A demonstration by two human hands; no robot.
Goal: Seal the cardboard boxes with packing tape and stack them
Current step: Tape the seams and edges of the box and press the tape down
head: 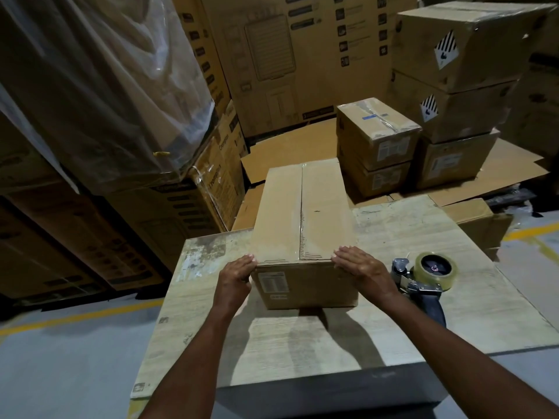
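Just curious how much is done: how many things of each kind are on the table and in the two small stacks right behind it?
Cardboard box on the table: 1
Tape dispenser on the table: 1
Boxes in the shorter stack: 2
Boxes in the taller stack: 3
Total: 7

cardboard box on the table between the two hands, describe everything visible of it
The long brown cardboard box lies flat on the pale wood-grain table, its length running away from the camera. Top flaps are closed, with glossy clear tape along the centre seam. A white printed label sits on the near end face. The left hand touches its near left top corner; the right hand lies with straight fingers over the near right one.
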